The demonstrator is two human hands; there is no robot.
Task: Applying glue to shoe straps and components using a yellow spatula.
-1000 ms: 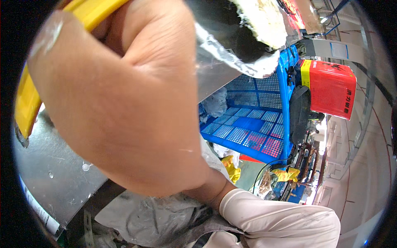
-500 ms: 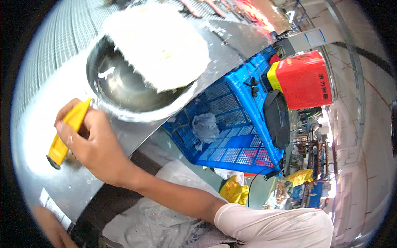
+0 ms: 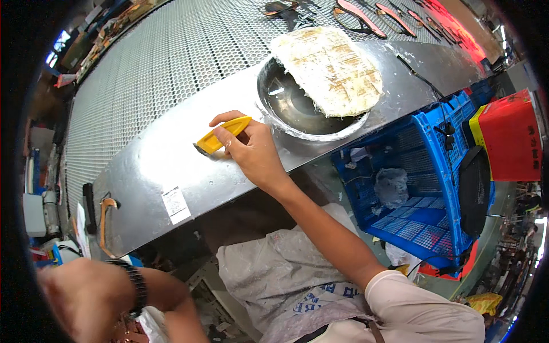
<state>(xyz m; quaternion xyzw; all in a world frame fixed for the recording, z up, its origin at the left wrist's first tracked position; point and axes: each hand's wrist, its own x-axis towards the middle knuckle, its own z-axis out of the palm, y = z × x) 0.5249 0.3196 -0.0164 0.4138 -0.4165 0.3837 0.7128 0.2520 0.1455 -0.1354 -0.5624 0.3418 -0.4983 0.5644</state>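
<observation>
My right hand (image 3: 249,150) is closed around a flat yellow-handled brush (image 3: 223,135) with a short dark end, held just above the shiny metal table edge (image 3: 148,166). Beside it, to the right, stands a round metal bowl (image 3: 286,108). A board caked in white and yellowish residue (image 3: 337,71) lies over part of the bowl's mouth. At the lower left my left hand (image 3: 77,294), with a black band at the wrist, is smeared by motion. Its fingers cannot be made out.
A grey honeycomb-mesh belt (image 3: 166,63) runs behind the table edge, with several pink-and-black straps (image 3: 369,23) at its far right. A blue crate (image 3: 452,188) and a red tin (image 3: 512,137) stand right. A printed paper slip (image 3: 175,206) and a curved orange tool (image 3: 104,226) lie left.
The view has swung left, so the bowl and crate sit further right in it. My left hand shows more fully at the lower left. The brush stays in my right hand.
</observation>
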